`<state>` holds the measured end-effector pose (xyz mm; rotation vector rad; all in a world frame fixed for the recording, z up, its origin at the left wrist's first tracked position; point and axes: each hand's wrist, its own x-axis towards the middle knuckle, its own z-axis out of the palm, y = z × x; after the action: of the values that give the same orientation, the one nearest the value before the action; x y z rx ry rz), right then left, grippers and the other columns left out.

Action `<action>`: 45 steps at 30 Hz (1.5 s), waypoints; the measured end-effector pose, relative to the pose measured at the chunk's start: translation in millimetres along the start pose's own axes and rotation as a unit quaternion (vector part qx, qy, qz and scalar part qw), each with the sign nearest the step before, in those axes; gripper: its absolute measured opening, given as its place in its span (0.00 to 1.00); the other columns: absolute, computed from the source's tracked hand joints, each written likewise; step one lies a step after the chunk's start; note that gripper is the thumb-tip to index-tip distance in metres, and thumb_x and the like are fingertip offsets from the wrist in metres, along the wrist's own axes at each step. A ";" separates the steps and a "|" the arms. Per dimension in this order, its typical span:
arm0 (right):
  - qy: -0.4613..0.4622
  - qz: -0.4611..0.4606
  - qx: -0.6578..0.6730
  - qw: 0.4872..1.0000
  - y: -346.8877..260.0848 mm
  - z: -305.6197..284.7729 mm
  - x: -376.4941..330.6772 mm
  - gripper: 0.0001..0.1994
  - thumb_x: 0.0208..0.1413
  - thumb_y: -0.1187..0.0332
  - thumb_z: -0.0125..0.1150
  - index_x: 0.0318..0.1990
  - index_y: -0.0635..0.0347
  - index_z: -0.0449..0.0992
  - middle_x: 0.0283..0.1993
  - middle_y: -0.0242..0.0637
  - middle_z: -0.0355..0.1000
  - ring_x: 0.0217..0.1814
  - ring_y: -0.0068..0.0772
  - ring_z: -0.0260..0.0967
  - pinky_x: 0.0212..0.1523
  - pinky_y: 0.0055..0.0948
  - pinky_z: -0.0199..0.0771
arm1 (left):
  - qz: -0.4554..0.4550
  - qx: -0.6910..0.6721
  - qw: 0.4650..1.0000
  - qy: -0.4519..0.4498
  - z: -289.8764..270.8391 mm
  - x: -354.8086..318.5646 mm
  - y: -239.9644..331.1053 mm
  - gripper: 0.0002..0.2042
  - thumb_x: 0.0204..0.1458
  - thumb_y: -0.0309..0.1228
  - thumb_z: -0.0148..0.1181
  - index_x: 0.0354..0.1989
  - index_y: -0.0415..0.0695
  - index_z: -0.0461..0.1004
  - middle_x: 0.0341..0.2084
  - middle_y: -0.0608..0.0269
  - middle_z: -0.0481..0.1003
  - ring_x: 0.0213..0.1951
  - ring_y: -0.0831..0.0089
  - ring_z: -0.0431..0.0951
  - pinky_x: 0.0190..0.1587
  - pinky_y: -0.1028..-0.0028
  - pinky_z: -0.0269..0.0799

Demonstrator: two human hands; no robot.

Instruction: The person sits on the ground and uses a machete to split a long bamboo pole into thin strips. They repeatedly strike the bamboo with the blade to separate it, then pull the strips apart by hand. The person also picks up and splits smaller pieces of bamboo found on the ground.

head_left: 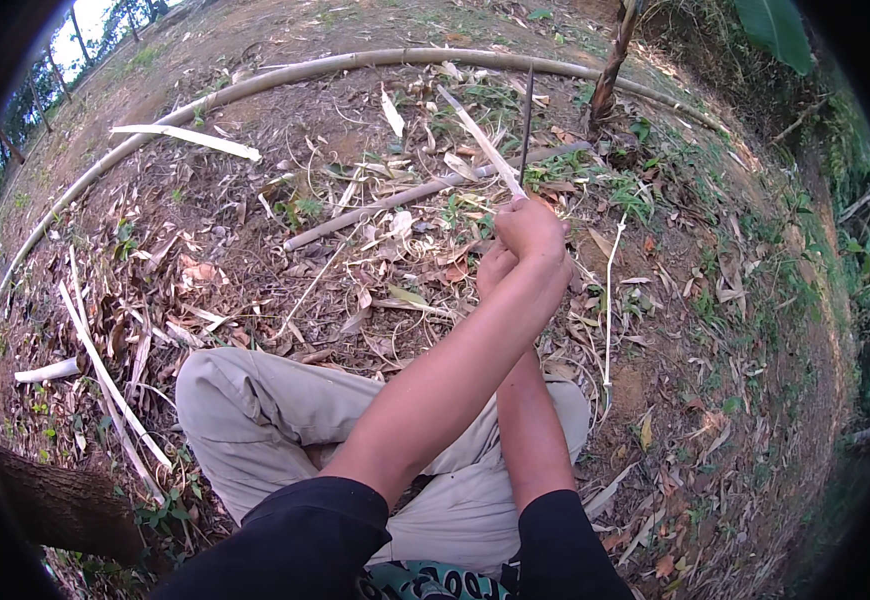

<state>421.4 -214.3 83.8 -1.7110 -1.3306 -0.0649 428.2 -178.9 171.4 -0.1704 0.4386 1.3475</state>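
Observation:
My left hand [533,228] is closed on a pale split bamboo strip [483,140], which slants up and to the left from the fist. Just beneath it, partly covered by the left wrist, my right hand [496,268] is closed too. A long, dark, narrow knife blade [527,125] rises almost upright beside the strip, in line with the right fist. Its handle is hidden behind my hands. My forearms cross, the left one lying over the right.
A long bamboo pole [345,62] curves across the far ground. A shorter stick [395,200] lies before my hands. Pale strips [120,400] lie at left, and a thin pale strip [610,300] at right. Dry leaves surround my crossed legs [285,395]. A trunk [65,505] stands lower left.

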 end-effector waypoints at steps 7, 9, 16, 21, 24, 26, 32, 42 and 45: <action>-0.148 0.002 -0.121 0.982 -8.4 -41.3 32.2 0.07 0.48 0.64 0.60 0.29 0.57 0.77 0.26 0.48 0.75 0.30 0.52 0.76 0.33 0.46 0.76 | -0.215 0.193 0.956 -0.043 1.5 -14.5 115.8 0.09 0.62 0.29 0.35 0.30 0.42 0.61 0.17 0.72 0.59 0.14 0.84 0.54 0.12 0.85 0.54; -0.209 -0.078 -0.142 0.964 -28.2 -30.5 34.1 0.06 0.48 0.64 0.60 0.28 0.57 0.75 0.24 0.49 0.74 0.30 0.53 0.75 0.33 0.48 0.75 | -0.194 0.197 0.960 -0.052 -30.4 -7.1 165.5 0.10 0.63 0.29 0.37 0.29 0.43 0.61 0.16 0.73 0.58 0.14 0.85 0.55 0.10 0.84 0.51; -0.234 -0.138 -0.144 0.952 -61.7 6.9 -11.6 0.05 0.43 0.67 0.59 0.29 0.54 0.75 0.25 0.43 0.75 0.27 0.49 0.75 0.31 0.45 0.75 | -0.142 0.341 0.929 -0.009 -82.0 -61.4 209.1 0.11 0.65 0.33 0.41 0.29 0.46 0.62 0.12 0.76 0.54 0.12 0.85 0.52 0.12 0.82 0.50; -0.231 -0.088 -0.244 0.938 -32.4 23.0 -5.8 0.04 0.44 0.67 0.60 0.29 0.52 0.76 0.26 0.42 0.75 0.30 0.48 0.76 0.33 0.46 0.76 | -0.113 0.386 0.916 0.001 -99.7 -102.1 187.7 0.12 0.65 0.36 0.43 0.29 0.46 0.63 0.13 0.76 0.56 0.12 0.85 0.53 0.13 0.81 0.50; -0.247 0.009 -0.318 0.915 -28.6 21.9 16.1 0.05 0.46 0.68 0.59 0.31 0.52 0.77 0.28 0.45 0.77 0.33 0.49 0.77 0.37 0.45 0.77 | -0.123 0.368 0.921 0.016 -99.6 -127.9 176.9 0.12 0.66 0.37 0.43 0.31 0.46 0.63 0.13 0.76 0.55 0.13 0.85 0.52 0.13 0.81 0.50; -0.249 0.031 -0.314 0.916 -2.6 13.4 33.7 0.07 0.46 0.68 0.58 0.34 0.50 0.79 0.29 0.47 0.77 0.35 0.50 0.78 0.39 0.46 0.77 | -0.162 0.357 0.920 0.003 -102.2 -158.3 181.3 0.12 0.66 0.37 0.43 0.31 0.46 0.63 0.13 0.76 0.55 0.13 0.86 0.52 0.13 0.81 0.49; -0.269 -0.023 -0.331 0.904 15.6 37.3 36.1 0.10 0.50 0.69 0.51 0.36 0.53 0.79 0.29 0.51 0.76 0.36 0.51 0.78 0.40 0.46 0.78 | -0.211 0.386 0.897 0.035 -114.3 -192.5 238.0 0.12 0.66 0.38 0.44 0.31 0.46 0.63 0.13 0.77 0.53 0.13 0.87 0.50 0.14 0.83 0.47; -0.399 0.000 -0.286 0.871 9.4 42.9 37.4 0.12 0.48 0.68 0.56 0.40 0.59 0.80 0.37 0.54 0.77 0.41 0.52 0.78 0.45 0.44 0.78 | -0.291 0.502 0.814 0.031 -163.6 -188.0 336.5 0.13 0.66 0.39 0.43 0.31 0.45 0.65 0.14 0.74 0.56 0.15 0.83 0.53 0.17 0.81 0.53; -0.428 0.060 -0.197 0.880 5.1 45.8 27.3 0.15 0.42 0.69 0.61 0.38 0.67 0.79 0.39 0.60 0.76 0.44 0.56 0.76 0.49 0.45 0.76 | -0.352 0.530 0.770 0.029 -165.4 -174.0 344.4 0.14 0.67 0.39 0.42 0.33 0.44 0.66 0.17 0.72 0.60 0.15 0.81 0.54 0.19 0.81 0.54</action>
<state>415.1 -163.0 69.7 -2.2922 -1.9284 0.6008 34.3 -319.6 136.1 0.5332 1.0110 0.2136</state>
